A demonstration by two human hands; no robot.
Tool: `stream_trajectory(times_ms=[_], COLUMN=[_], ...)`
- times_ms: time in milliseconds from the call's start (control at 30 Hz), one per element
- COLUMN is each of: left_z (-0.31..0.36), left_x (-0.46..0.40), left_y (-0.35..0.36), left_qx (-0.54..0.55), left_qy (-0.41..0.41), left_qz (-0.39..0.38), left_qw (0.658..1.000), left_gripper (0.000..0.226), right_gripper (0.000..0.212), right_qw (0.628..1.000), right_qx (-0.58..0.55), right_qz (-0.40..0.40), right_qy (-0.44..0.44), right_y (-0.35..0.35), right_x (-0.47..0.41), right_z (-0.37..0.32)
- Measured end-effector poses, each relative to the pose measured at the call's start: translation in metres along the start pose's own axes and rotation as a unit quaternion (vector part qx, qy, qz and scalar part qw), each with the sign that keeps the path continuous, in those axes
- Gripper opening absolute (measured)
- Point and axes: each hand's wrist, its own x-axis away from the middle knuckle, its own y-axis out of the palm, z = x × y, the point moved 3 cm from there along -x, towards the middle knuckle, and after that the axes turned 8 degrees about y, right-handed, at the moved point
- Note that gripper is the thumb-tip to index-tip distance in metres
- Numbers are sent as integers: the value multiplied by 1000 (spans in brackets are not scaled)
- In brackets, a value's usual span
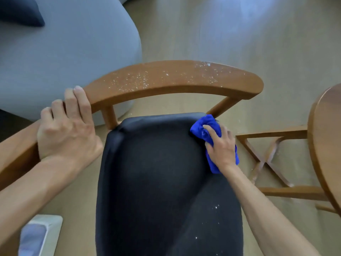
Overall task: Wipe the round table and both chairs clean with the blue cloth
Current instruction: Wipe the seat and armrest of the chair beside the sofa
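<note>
A wooden chair with a curved backrest (173, 80) and a black cushioned seat (158, 182) stands right below me. White crumbs speckle the backrest's top, and a few white specks lie on the seat's near right part. My right hand (220, 146) presses a bunched blue cloth (205, 126) onto the seat's far right corner, fingers curled over it. My left hand (68, 126) grips the left end of the backrest. The round wooden table (326, 145) shows only its edge at the right.
A grey upholstered sofa (64, 52) with a dark cushion fills the upper left, close behind the chair. The table's crossed wooden base (267, 159) lies on the light floor at the right. A white and blue object (38, 235) sits at the bottom left.
</note>
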Motion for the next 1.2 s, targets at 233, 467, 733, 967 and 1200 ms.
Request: stream_trajectory(times_ms=[233, 467, 733, 967, 1200], left_z=[1, -1, -16, -2, 0], left_x=[3, 4, -7, -2, 3], left_y=[2, -2, 31, 14, 5], left_qx=[20, 33, 16, 37, 17], left_qy=[10, 11, -11, -16, -19], left_qz=[12, -3, -45, -41, -28], left_qw=[1000, 999, 999, 998, 999], left_gripper=[80, 82, 91, 89, 90], right_gripper=[37, 30, 47, 44, 33], right_qw=[992, 894, 999, 994, 875], right_qx=[-99, -8, -18, -81, 11], right_qz=[-32, -212, 7, -31, -184], right_qy=[-66, -395, 29, -63, -447], right_y=[6, -21, 3, -5, -42], right_x=[165, 243, -14, 132, 216], right_z=[-110, -93, 21, -47, -41])
